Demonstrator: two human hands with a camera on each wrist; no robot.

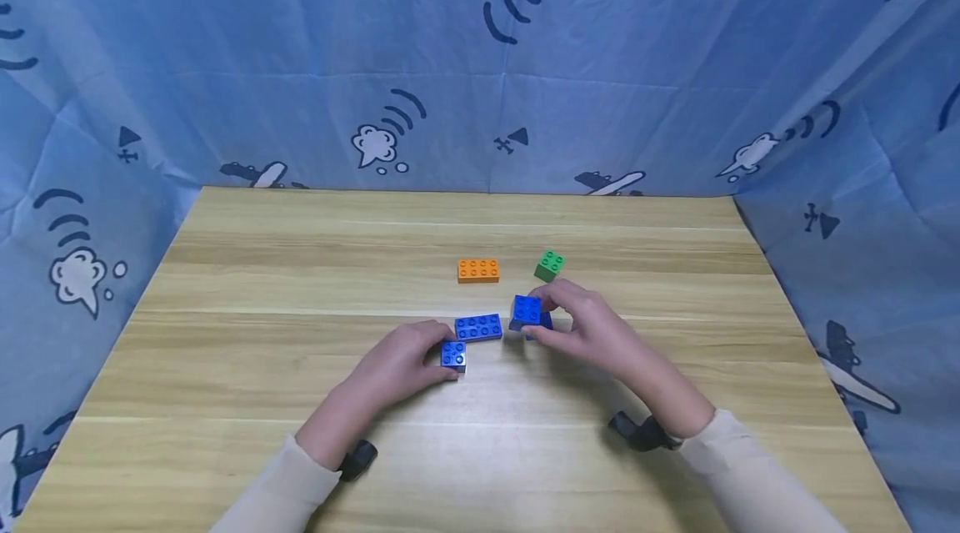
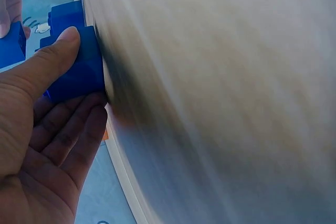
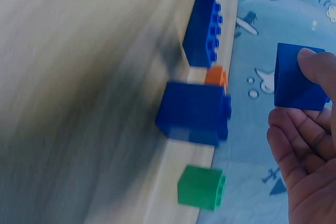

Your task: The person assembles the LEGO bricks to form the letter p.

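Note:
My left hand (image 1: pixel 405 359) holds a square blue building brick (image 1: pixel 453 356) low at the tabletop, its thumb (image 2: pixel 67 40) along one side and fingers on the other. Just beyond that brick lies a longer blue brick (image 1: pixel 478 328), studs up. Raised above the table, a second square blue brick (image 1: pixel 527 309) is pinched between the thumb and fingers of my right hand (image 1: pixel 588 324). Another blue brick (image 3: pixel 191 111) stands on the table beneath the right hand, mostly covered in the head view. The right wrist view shows the held brick (image 3: pixel 298 77) apart from it.
An orange brick (image 1: pixel 478 271) lies behind the long blue one. To its right, beyond my right hand, sits a small green brick (image 1: pixel 550 265). The wooden table (image 1: pixel 300 266) ends at a blue patterned curtain (image 1: pixel 450 41) at the back and sides.

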